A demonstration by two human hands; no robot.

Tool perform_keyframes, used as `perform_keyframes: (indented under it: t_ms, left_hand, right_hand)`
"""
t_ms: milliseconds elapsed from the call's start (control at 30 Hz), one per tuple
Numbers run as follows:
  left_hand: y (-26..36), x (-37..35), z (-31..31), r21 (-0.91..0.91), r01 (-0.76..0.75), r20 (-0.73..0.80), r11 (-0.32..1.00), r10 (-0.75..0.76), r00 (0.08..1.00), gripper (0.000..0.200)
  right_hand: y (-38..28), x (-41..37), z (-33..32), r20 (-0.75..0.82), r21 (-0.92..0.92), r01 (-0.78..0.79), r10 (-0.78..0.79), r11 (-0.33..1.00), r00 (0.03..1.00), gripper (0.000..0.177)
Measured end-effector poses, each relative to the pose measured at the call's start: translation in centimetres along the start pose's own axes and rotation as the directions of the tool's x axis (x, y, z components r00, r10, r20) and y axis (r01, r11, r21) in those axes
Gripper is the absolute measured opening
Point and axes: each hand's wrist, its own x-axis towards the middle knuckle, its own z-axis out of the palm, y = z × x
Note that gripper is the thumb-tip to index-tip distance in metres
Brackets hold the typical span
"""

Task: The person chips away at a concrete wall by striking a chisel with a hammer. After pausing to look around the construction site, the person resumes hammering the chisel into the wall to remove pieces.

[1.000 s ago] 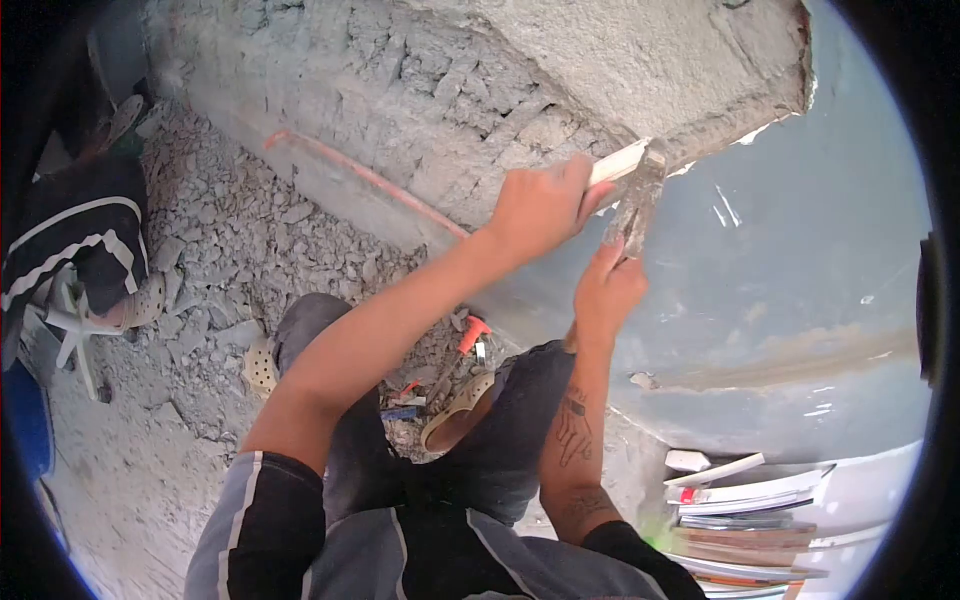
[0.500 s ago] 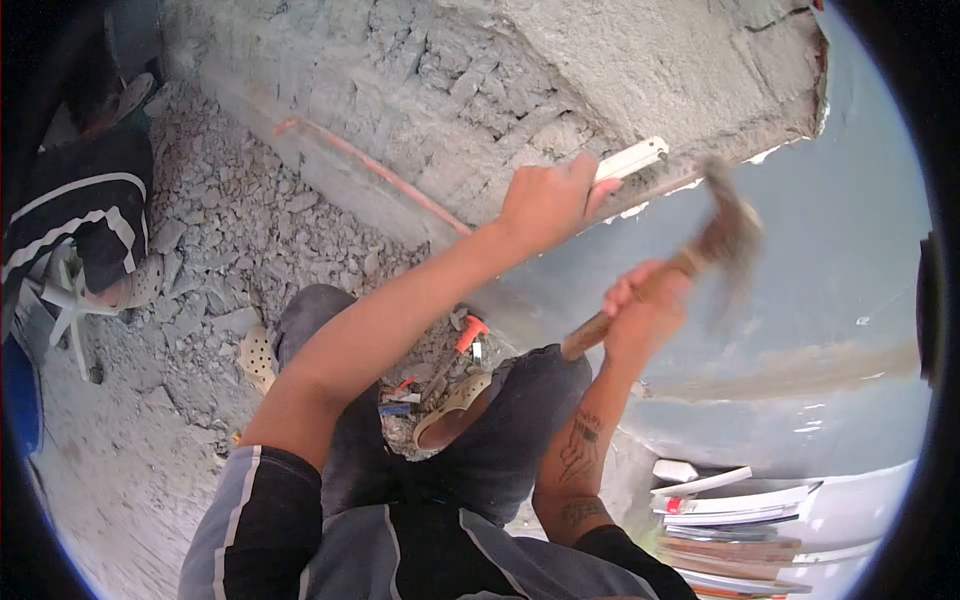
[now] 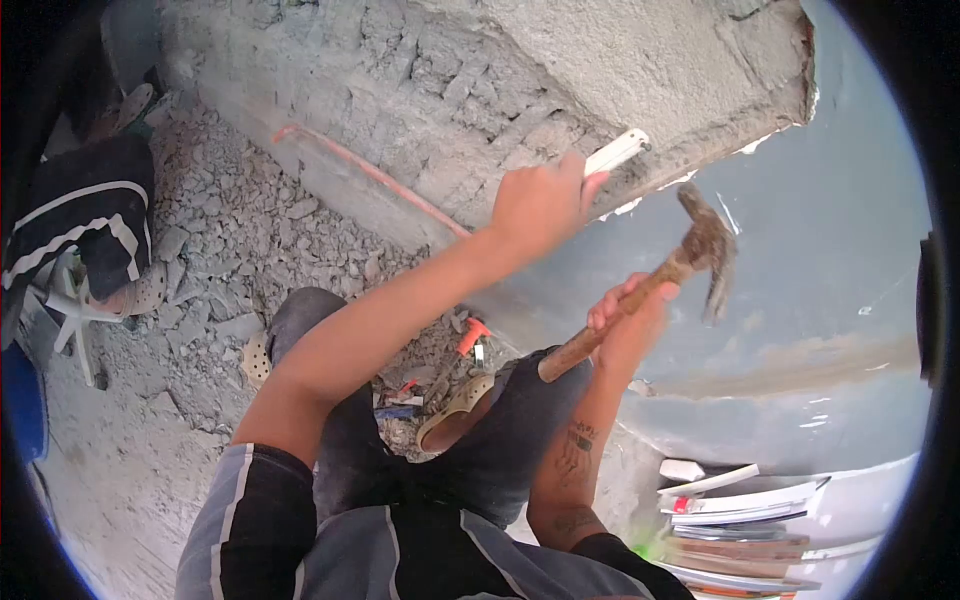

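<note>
My left hand (image 3: 538,208) is closed around a flat cream-white strip (image 3: 616,152), its far end with a small hole poking out past my thumb. The strip's tip lies close over the broken edge of the rough plaster wall (image 3: 640,70). In my right hand (image 3: 635,308) is a claw hammer (image 3: 708,243), gripped round its wooden handle. Its rusty head hangs in front of the smooth grey-blue wall (image 3: 800,290), to the right of the strip and slightly lower in view.
Broken rubble (image 3: 240,220) covers the floor on the left. An orange-handled tool (image 3: 472,337) lies between my knees. A reddish pipe (image 3: 380,180) runs along the wall base. Another person's striped clothing (image 3: 85,210) shows at far left. Long strips (image 3: 740,530) are stacked lower right.
The hammer head has swung slightly left and is sharper now. My left hand and the strip have shifted a little left and up.
</note>
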Motion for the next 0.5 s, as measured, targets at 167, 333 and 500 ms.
perform_keyframes:
  t_ms: [167, 333, 500]
  left_hand:
    - [1.6, -1.1, -0.9, 0.055, 0.047, 0.111, 0.997, -0.053, 0.992, 0.038]
    - [0.7, -0.2, -0.4, -0.008, -0.085, -0.030, 0.996, 0.085, 0.996, 0.038]
    - [-0.8, 0.4, 0.7, -0.032, -0.104, -0.053, 0.994, 0.102, 0.993, 0.037]
  right_hand:
    - [-0.8, -0.8, -1.0, 0.010, 0.178, 0.169, -0.173, 0.969, 0.985, 0.061]
    - [-1.5, -1.3, -0.7, 0.036, 0.130, 0.372, -0.379, 0.919, 0.925, 0.072]
    - [0.5, 0.3, 0.8, -0.021, 0.145, 0.514, -0.517, 0.845, 0.856, 0.071]
